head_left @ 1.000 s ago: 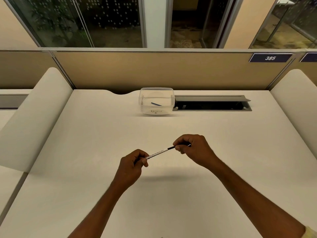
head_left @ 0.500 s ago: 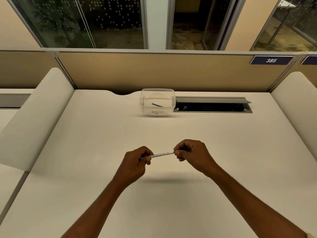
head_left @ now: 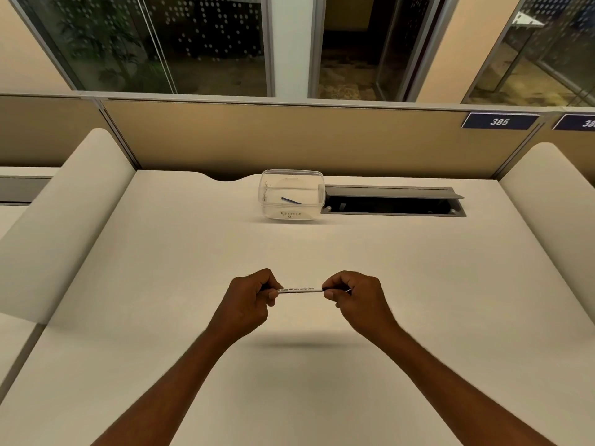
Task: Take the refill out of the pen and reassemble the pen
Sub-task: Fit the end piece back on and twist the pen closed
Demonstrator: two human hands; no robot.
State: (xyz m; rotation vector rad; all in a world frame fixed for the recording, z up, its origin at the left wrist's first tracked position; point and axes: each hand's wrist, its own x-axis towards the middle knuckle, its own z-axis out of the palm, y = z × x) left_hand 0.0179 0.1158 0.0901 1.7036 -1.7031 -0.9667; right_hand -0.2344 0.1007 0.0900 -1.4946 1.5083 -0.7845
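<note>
A thin white pen (head_left: 300, 290) with small black print along its barrel is held level above the desk, both ends inside my fists. My left hand (head_left: 249, 300) is closed around its left end. My right hand (head_left: 355, 297) pinches the dark right end, where a thin tip pokes out past the fingers. A clear plastic tub (head_left: 291, 194) marked "RECYCLE" stands at the back of the desk with a short dark blue stick (head_left: 290, 200) lying inside it.
An open cable hatch (head_left: 392, 204) with a raised grey flap sits right of the tub. Padded white dividers (head_left: 64, 214) flank the white desk (head_left: 161, 284) on both sides; a tan partition runs behind.
The pen has swung from tilted up-right to level. Both hands have drawn a little closer to me and lower in view, still gripping its ends.
</note>
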